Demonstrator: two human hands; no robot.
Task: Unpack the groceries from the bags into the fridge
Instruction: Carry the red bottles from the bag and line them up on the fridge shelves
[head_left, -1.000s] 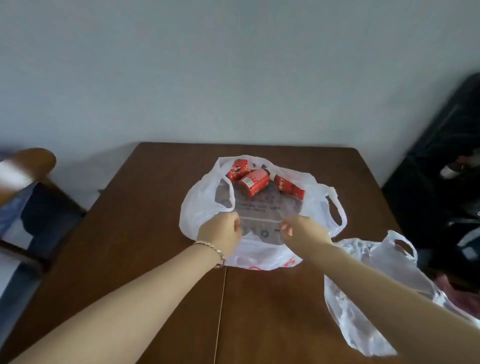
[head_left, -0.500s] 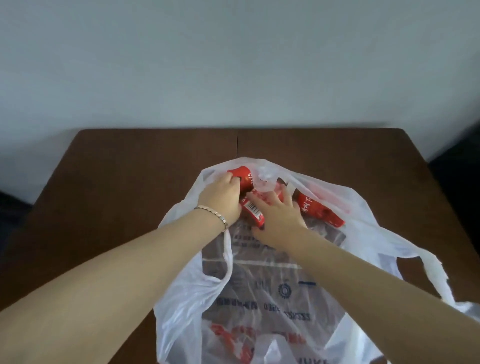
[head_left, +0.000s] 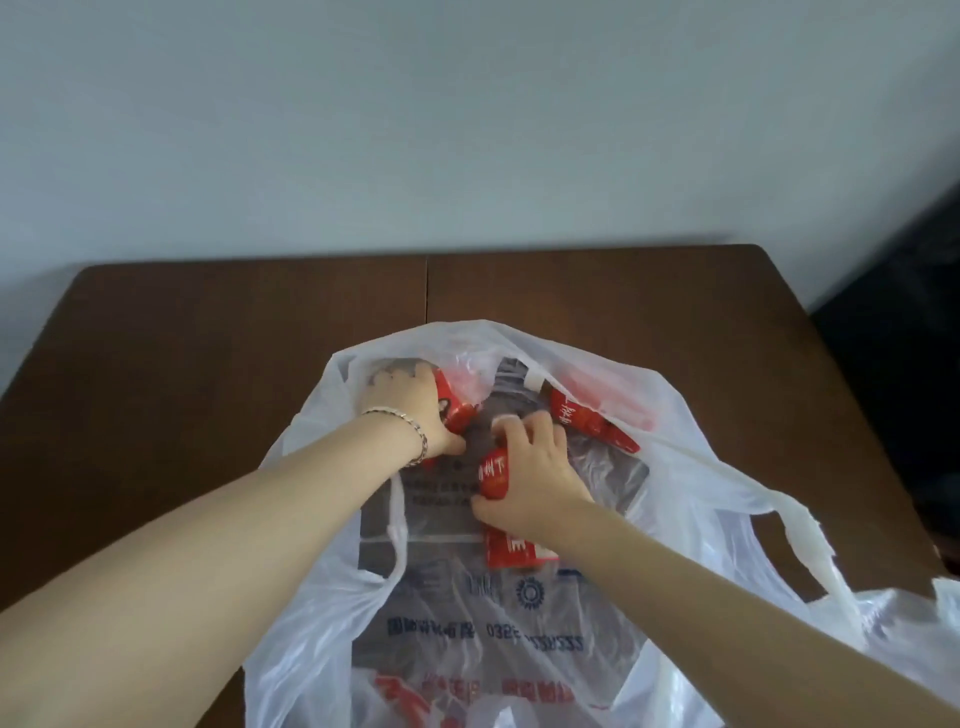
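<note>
Left hand (head_left: 410, 410): I see it curled round a red rectangular drink carton (head_left: 456, 413).
Right hand (head_left: 540, 480): gripping a second red carton (head_left: 493, 474).
Third red carton (head_left: 587, 423): just upper right of the right hand, lying diagonally.

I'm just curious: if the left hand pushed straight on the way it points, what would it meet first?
Probably the far wall of the plastic bag, just beyond the left hand gripping a red carton; then table. Depth is unclear.
</note>
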